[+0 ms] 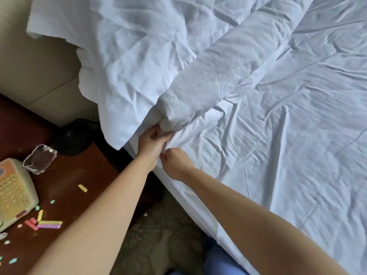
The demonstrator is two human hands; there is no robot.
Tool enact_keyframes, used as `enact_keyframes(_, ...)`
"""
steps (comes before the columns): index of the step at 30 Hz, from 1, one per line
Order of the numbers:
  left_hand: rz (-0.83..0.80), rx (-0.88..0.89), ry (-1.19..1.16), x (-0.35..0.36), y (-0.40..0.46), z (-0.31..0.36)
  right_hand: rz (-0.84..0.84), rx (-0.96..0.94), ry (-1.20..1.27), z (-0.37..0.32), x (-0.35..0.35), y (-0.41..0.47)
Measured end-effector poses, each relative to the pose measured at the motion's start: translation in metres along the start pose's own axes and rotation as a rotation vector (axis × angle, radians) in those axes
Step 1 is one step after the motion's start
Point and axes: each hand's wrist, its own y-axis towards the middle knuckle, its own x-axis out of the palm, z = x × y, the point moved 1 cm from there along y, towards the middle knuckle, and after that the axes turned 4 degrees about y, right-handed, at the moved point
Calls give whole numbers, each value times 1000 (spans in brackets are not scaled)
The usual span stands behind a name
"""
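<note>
At the far left we see the dark wooden table [79, 171] carrying a beige telephone [14, 191], a glass ashtray [39, 158], scattered coloured sticks [49, 224] and, further back, a black round base [73, 135]. Right of the table, patterned carpet [158, 235] shows along the side of the bed. Our left grip [154, 142] reaches over the bed's edge and is clamped on the near end of the rolled white cover [198, 92], fingers curled into the fabric. Just beside it on the right, our right grip [174, 163] is closed in a pinch on a fold of the bed sheet [278, 155] at the mattress edge. The rolled white cover runs diagonally from our hands toward the top right, lying on the bed sheet, with a looser white layer [119, 76] draped on its left over the bed's side. The bed sheet spreads out wrinkled across the right.
</note>
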Motion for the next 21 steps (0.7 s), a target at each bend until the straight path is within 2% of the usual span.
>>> enact_keyframes(3, 43, -152, -1, -4, 11, -22, -110, 24, -72, 14, 4, 7)
enact_keyframes(5, 2, -214, -6, 1, 11, -21, -123, 31, -73, 22, -1, 10)
enact_keyframes(8, -57, -186, -95, 0, 8, 0, 24, -86, 25, 8, -12, 13)
enact_keyframes(10, 9, -158, -180, -13, 8, -11, 65, -119, 46, 3, -3, 13)
enact_keyframes(11, 51, -151, -222, -19, 6, -25, 19, -81, 10, 5, 6, 11)
enact_keyframes(13, 92, -253, -243, -19, -1, -63, -195, 84, -92, 23, 37, 0)
enact_keyframes(15, 125, -328, -176, -15, -4, -76, -331, 126, -213, 32, 63, -13)
enact_keyframes(18, 74, -297, -55, -16, -1, -65, -286, 240, -51, 45, 71, -21)
enact_keyframes(21, 81, -294, -19, -25, -10, -51, -217, 314, 1, 55, 53, -27)
